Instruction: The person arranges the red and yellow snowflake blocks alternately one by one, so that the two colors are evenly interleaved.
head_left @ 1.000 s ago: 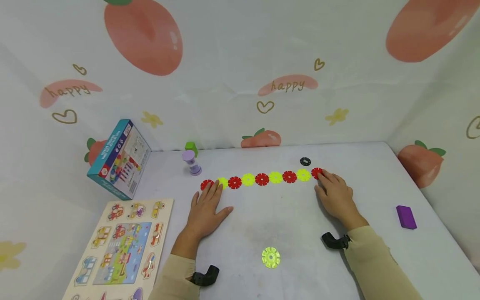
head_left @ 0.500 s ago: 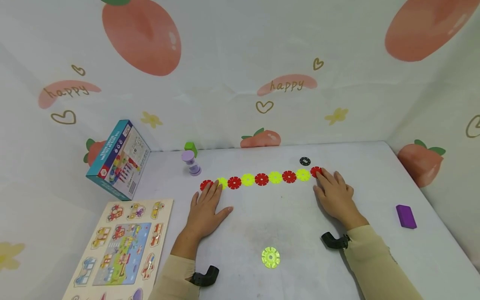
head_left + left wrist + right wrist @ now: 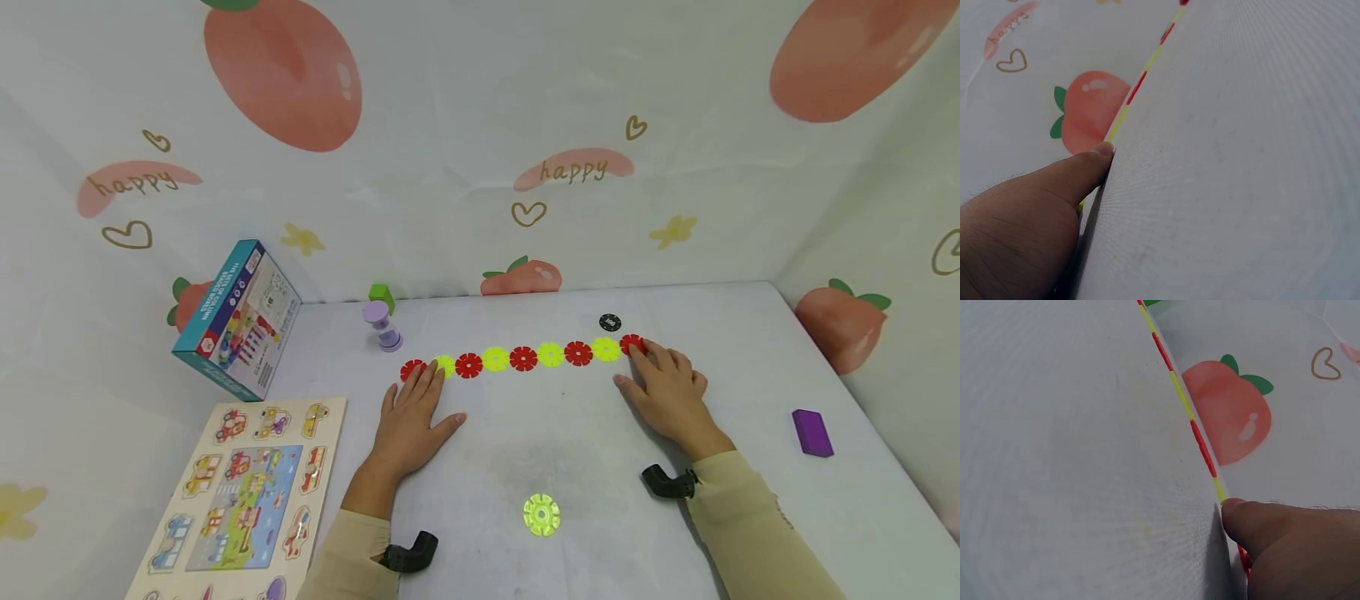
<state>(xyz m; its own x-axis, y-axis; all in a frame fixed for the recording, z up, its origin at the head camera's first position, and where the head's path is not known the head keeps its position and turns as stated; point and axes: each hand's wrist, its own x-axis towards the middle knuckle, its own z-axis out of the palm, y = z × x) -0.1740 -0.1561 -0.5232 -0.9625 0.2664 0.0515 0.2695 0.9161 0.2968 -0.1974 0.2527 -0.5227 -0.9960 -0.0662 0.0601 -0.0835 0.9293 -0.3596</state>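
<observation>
A row of flower-shaped plastic discs (image 3: 523, 359), alternating red and yellow-green, runs across the white table. My left hand (image 3: 407, 431) lies palm down at the row's left end, its fingertips on the end red disc (image 3: 409, 368) and the yellow disc (image 3: 447, 365) beside it; the thumb points right. At the other end my right hand (image 3: 670, 397) rests its fingertips on the last red disc (image 3: 628, 342), thumb spread to the left. From the right wrist view, the discs (image 3: 1204, 449) appear edge-on, lying flat in a line. Nearer the front lies a single yellow-green disc (image 3: 542, 515).
A black round chip (image 3: 611, 322) sits just behind the row's right end. At left stand a purple hourglass (image 3: 383, 326), a green cube (image 3: 382, 297) and a toy box (image 3: 240, 321), with a wooden puzzle board (image 3: 333, 417) in front. A purple block (image 3: 812, 433) lies right.
The rightmost red disc has shifted slightly left and back under my right fingertips. My right thumb has spread out to the left; my left hand has stayed in place.
</observation>
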